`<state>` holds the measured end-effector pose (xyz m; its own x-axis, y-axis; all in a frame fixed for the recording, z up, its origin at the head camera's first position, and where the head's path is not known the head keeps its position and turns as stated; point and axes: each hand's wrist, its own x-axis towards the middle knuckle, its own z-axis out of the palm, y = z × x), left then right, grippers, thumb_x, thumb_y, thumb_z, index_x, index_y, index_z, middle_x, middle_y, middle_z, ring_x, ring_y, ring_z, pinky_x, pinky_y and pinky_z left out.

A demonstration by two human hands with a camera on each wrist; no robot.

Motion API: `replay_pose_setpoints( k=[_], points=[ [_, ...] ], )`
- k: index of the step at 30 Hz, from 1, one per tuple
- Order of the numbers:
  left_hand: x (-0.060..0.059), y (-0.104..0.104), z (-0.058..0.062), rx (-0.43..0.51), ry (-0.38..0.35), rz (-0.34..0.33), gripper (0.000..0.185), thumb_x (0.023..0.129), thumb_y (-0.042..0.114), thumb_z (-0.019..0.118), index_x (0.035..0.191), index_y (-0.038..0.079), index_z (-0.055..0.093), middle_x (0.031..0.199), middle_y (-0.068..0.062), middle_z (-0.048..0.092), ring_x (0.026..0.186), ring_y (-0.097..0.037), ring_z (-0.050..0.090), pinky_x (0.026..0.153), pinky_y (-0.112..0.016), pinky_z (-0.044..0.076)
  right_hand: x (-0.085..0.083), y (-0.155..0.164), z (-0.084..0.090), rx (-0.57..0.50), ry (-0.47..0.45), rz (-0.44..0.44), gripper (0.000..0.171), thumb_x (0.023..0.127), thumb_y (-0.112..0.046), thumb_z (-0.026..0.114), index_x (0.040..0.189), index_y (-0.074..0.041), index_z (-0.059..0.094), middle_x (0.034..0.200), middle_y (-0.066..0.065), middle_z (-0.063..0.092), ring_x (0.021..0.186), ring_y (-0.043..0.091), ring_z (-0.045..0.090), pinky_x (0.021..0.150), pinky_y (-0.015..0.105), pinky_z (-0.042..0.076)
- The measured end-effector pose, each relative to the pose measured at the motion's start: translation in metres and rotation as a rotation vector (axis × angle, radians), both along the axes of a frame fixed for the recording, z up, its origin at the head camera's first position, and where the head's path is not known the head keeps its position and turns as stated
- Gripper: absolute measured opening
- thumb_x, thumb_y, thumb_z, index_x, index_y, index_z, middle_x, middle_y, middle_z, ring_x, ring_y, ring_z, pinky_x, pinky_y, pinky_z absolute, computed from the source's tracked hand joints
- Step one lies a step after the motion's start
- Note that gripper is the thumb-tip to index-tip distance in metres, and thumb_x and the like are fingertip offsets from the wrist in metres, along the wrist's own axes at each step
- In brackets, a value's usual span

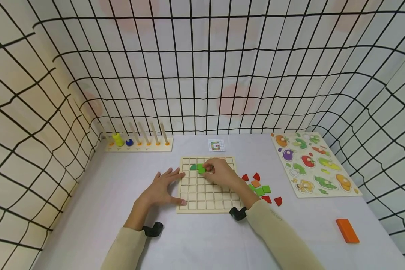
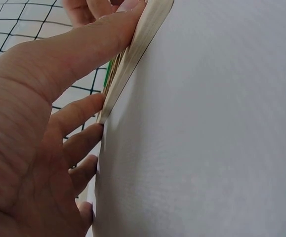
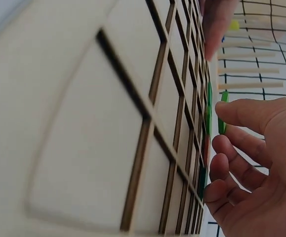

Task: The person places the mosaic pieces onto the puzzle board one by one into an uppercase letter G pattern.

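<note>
At the far left of the worktop (image 1: 98, 210), against the netted wall, stands a peg rack (image 1: 138, 144) with a yellow ring (image 1: 118, 140) and a blue ring (image 1: 129, 142) on its pegs; I am not touching it.

Next comes my left hand (image 1: 162, 189). It lies flat, fingers straight and spread, pressing on the left edge of the wooden grid board (image 1: 207, 195). My left wrist view shows the same: the thumb (image 2: 93, 44) runs along the board's rim while the other fingers rest on the worktop beside it. It holds nothing.

On the board, in the second row from the far edge, a darker green curved piece (image 1: 193, 167) already sits in a cell. Just right of it, touching or nearly so, is the light green square tile (image 1: 201, 169), which my right hand (image 1: 221, 173) pinches between thumb and fingertips. The right wrist view shows the tile on edge at my fingertips, close over the board; I cannot tell whether it is fully seated. It lies to the left of my palm, at the fingertips, so my right hand is the nearer one and the left only steadies the board.

Beyond the board's far edge lies a small pattern card (image 1: 216, 145). Right of the board is a loose cluster of red, orange and green pieces (image 1: 260, 188), near my right forearm. Farther right lies a vegetable puzzle board (image 1: 312, 165), and nearer me an orange block (image 1: 347, 230), well apart from both hands.
</note>
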<state>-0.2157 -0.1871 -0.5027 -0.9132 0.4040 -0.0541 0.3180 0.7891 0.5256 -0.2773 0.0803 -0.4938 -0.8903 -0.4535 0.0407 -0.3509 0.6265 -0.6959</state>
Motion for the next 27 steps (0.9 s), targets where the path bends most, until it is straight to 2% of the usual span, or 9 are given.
replay_pose_setpoints(
  k=[14, 27],
  points=[
    [-0.001, 0.0, 0.001, -0.001, -0.013, 0.0, 0.102, 0.06, 0.066, 0.081, 0.147, 0.028, 0.044, 0.16, 0.003, 0.029, 0.151, -0.028, 0.015, 0.119, -0.062, 0.004, 0.003, -0.029, -0.001, 0.053, -0.003, 0.044, 0.025, 0.088, -0.022, 0.071, 0.111, -0.013, 0.07, 0.089, -0.005, 0.06, 0.077, 0.012, 0.051, 0.068, 0.025, 0.046],
    [0.0, 0.001, 0.003, 0.001, -0.011, 0.001, 0.101, 0.06, 0.065, 0.081, 0.146, 0.027, 0.045, 0.159, 0.002, 0.03, 0.151, -0.03, 0.017, 0.119, -0.063, 0.005, 0.007, -0.032, 0.0, 0.076, -0.008, 0.029, 0.025, 0.089, -0.023, 0.07, 0.112, -0.013, 0.07, 0.092, -0.004, 0.06, 0.079, 0.013, 0.051, 0.068, 0.025, 0.046]
  ],
)
